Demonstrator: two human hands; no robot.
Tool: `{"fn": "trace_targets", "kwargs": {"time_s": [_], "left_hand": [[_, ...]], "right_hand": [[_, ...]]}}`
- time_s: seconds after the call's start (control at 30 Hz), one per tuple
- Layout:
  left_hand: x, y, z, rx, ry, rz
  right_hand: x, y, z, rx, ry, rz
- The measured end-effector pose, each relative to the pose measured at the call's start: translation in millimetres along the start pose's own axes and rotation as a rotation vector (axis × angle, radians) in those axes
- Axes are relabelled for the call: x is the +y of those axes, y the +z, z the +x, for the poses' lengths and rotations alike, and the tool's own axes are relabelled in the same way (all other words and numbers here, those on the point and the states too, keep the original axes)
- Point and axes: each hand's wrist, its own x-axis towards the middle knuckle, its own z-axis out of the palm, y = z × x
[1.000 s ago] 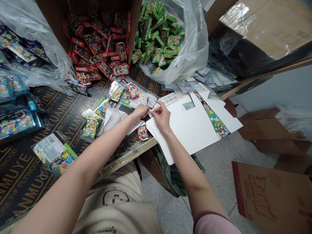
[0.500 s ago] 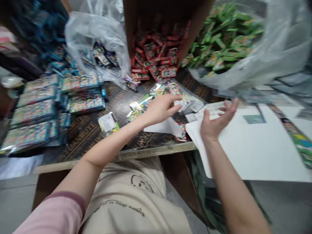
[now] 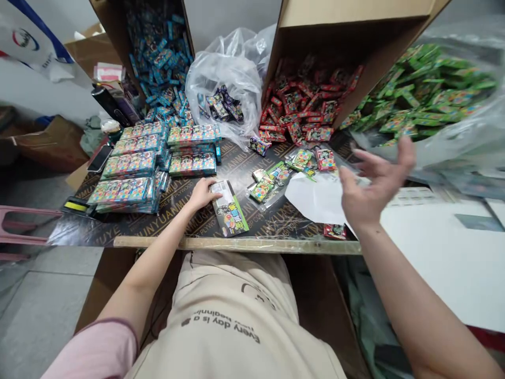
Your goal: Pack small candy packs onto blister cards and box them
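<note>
My left hand is closed on the upper left edge of a flat printed card packet, with the thumb over its white label. The packet lies on the dark printed tabletop near the front edge. Held up over the right side of the table, my right hand has its fingers apart and nothing in them. Left of that hand lies a white sheet of paper. Small green packets in clear wrapping sit between my hands, and a red packet lies behind the sheet.
Stacks of blue wrapped packs stand at the left. Along the back are a box of blue packets, a clear bag with purple packets, a box of red packets and green packets in plastic. White board lies right.
My left hand has moved left from the middle packets to the printed card packet. My right hand has lifted off the papers and opened. The view has swung left.
</note>
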Motion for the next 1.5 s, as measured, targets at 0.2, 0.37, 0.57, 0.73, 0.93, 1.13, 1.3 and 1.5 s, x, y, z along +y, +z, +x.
{"fn": "trace_targets", "kwargs": {"time_s": [0.2, 0.37, 0.57, 0.73, 0.93, 1.13, 1.3, 1.5], "left_hand": [[33.9, -22.2, -12.6, 0.177, 0.211, -0.327], [63.1, -30.1, -40.5, 0.241, 0.400, -0.470], [67.1, -28.4, -52.7, 0.338, 0.557, -0.539], [66.6, -30.4, -57.7, 0.373, 0.580, -0.498], [74.8, -31.4, -62.9, 0.369, 0.541, -0.540], [83.0, -21.0, -60.5, 0.489, 0.510, -0.543], [88.6, -24.3, -53.6, 0.421, 0.470, -0.445], [54.1, -63.2, -28.2, 0.090, 0.332, -0.283]], "right_hand": [[-89.9, 38.9, 14.0, -0.159, 0.069, 0.505], [-119.7, 48.3, 22.6, -0.500, 0.105, 0.751], [-141.0, 47.6, 36.1, -0.817, 0.207, 0.964], [-145.1, 51.3, 35.5, -0.928, 0.234, 0.922], [-148.0, 51.7, 37.4, -0.929, 0.195, 0.811], [-142.2, 61.1, 39.3, -0.959, 0.085, 0.661], [-145.9, 62.9, 35.2, -0.700, -0.072, 0.269], [-117.1, 60.6, 11.9, -0.331, 0.053, 0.271]]}}
